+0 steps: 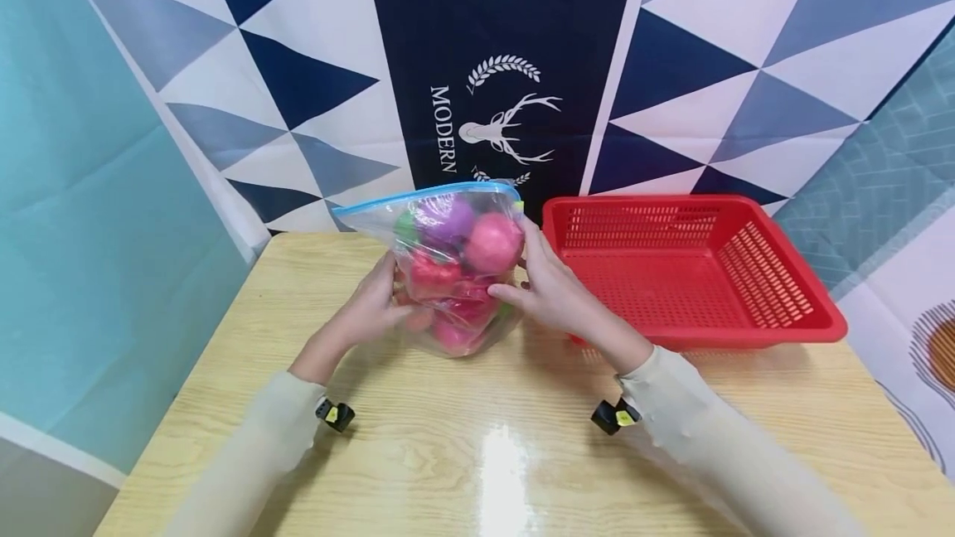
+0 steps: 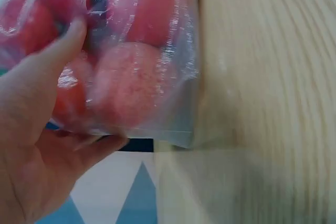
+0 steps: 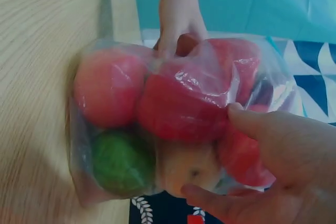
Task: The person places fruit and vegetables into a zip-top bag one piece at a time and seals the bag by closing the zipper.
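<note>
A clear zip bag (image 1: 388, 226) with a blue seal along its top stands on the wooden table, full of fruit-like pieces. Pink, red, purple and green show through the plastic, among them a pink round fruit (image 1: 494, 244). From the left side my left hand (image 1: 367, 305) grips the bag, thumb in front and fingers behind. My right hand (image 1: 552, 282) holds the opposite side, its thumb pressed on the front. Close up in the right wrist view are a green round fruit (image 3: 123, 162) and a yellowish fruit (image 3: 186, 166) with a dark spot, near that hand's fingertips.
To the right of the bag sits a red plastic basket (image 1: 709, 336) with slotted walls and nothing inside. The wooden table (image 1: 418, 437) ends behind the bag at a wall cloth (image 1: 328, 48) patterned with triangles. A teal cloth (image 1: 112, 189) hangs at the left.
</note>
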Available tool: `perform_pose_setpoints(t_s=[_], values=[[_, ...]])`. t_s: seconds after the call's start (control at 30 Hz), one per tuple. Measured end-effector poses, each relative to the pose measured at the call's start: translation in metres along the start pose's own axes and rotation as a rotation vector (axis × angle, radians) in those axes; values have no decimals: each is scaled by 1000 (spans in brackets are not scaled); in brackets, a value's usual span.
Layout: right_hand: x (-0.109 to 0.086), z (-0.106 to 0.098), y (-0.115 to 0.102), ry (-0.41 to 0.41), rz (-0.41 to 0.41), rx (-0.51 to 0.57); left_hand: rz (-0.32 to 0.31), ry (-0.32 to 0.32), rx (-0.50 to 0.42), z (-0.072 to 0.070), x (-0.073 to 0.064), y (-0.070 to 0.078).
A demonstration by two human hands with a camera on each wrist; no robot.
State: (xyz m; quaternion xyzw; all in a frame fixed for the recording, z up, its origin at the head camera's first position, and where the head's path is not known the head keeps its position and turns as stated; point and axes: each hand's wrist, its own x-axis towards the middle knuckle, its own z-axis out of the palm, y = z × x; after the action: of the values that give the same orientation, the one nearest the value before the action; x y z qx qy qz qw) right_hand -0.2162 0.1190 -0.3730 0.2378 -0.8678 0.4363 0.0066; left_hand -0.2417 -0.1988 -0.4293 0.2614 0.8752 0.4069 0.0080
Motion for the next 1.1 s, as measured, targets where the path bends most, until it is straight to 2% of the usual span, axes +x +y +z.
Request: perform_pose_setpoints(t_s=[0.1,0.17,0.23,0.37,0.47,0.57,0.7,0.87,0.97,1.1], values=[[-1,3,-5,28,-8,-42,62,42,143,4,-1,5],[0,3,-10,38,-14,-62,98,46,192,6,-4,11],[1,1,-15,40,-7,-55,101,43,216,6,-7,18],[3,-7,-22,72,48,-43,21,11,146,7,-11,33],[6,-11,-23,102,110,-56,-25,-54,56,6,-11,44],[9,-12,-21,109,170,-66,-51,-115,-12,7,-7,48],[14,-6,-16,89,223,-74,-94,-157,-88,12,-1,40],[17,11,-11,28,266,-153,-179,-233,-191,23,3,23],[12,16,-14,-15,265,-201,-245,-228,-204,23,5,19],[3,18,-18,-92,266,-242,-370,-191,-185,17,8,20]])
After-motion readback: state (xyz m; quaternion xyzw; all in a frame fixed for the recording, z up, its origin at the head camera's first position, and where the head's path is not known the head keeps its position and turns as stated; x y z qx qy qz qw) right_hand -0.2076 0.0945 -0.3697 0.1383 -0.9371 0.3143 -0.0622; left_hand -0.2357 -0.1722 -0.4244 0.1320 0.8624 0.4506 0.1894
